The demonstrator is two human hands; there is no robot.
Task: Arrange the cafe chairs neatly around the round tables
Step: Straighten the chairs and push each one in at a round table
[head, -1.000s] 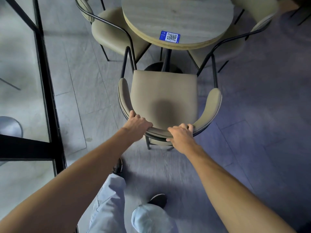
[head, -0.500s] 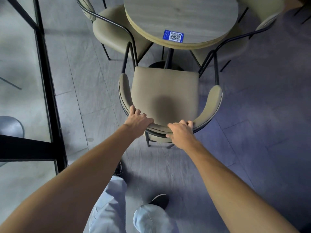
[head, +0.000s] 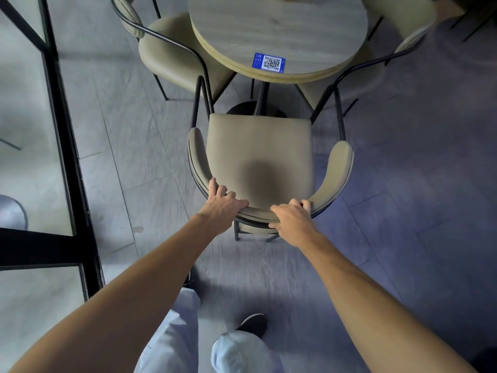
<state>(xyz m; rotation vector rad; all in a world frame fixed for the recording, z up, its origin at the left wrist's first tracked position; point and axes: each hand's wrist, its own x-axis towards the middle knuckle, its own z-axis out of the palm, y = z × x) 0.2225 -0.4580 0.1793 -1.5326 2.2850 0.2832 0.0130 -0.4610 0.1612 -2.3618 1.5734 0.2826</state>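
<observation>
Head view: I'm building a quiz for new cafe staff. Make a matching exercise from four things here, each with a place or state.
1 near chair
2 QR sticker
3 left chair
4 partition frame

A blue, on near edge of round table
B seat partly under the table
C backrest gripped by left hand and right hand
D black, far left

Pairs: 1-C, 2-A, 3-B, 4-D

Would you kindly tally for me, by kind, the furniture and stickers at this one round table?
Chairs: 3 (near chair, gripped by the left hand and right hand; left chair; right chair)
Round table: 1
QR sticker: 1
Total: 5
</observation>
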